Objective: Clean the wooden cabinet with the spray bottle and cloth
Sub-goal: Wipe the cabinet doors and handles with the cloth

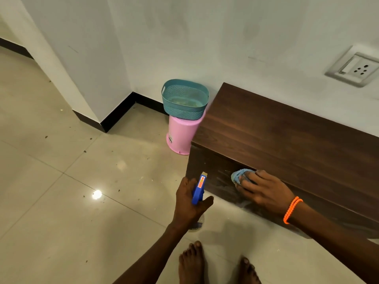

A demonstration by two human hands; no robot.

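While right hand [264,189] pressed crumpled light-blue cloth [239,176] flat against dark brown wooden cabinet [287,130] front, left hand [189,203], just left of it, gripped blue-headed spray bottle [199,189], nozzle toward cabinet. Hands apart.

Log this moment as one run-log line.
left hand: holds spray bottle | right hand: presses cloth on cabinet front | stage: wiping

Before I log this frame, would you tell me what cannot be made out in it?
Head view:
- Clear body of the blue-headed spray bottle: hidden behind the left hand.
- Most of the light blue cloth: covered by the right hand.
- Dark wooden cabinet: right end cut off by the frame edge.
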